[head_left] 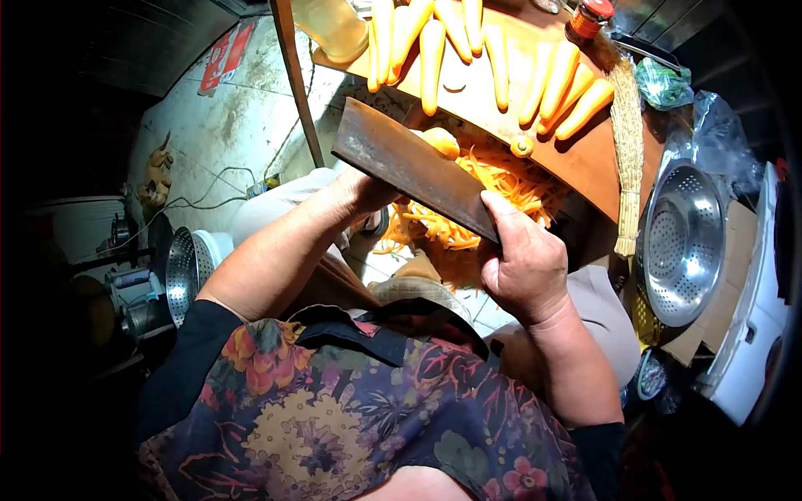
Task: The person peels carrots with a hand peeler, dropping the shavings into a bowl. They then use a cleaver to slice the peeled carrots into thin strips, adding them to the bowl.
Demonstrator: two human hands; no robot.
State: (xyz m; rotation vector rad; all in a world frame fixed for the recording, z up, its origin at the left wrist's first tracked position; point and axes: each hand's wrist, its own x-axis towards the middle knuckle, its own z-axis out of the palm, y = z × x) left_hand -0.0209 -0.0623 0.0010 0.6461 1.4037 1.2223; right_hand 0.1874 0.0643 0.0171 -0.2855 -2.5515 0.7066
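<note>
My right hand (530,259) is closed round the near right end of a cleaver (409,171), its thumb along the upper edge. The cleaver has a wide, dark, stained rectangular blade, held slanting across the view. My left hand (368,190) reaches under the blade at its left part, and the blade hides its fingers. Just past the blade's far edge shows an orange piece of carrot (440,142), partly covered; what supports it is hidden. Below lies a heap of shredded carrot (505,184). A small carrot end (521,147) rests at the board's edge.
Several whole carrots (431,67) lie on a brown wooden board (601,159) ahead, near a red-lidded jar (590,18) and a straw whisk broom (626,159). A metal colander (683,242) stands at right, another colander (185,271) at left. Cables (205,196) cross the floor.
</note>
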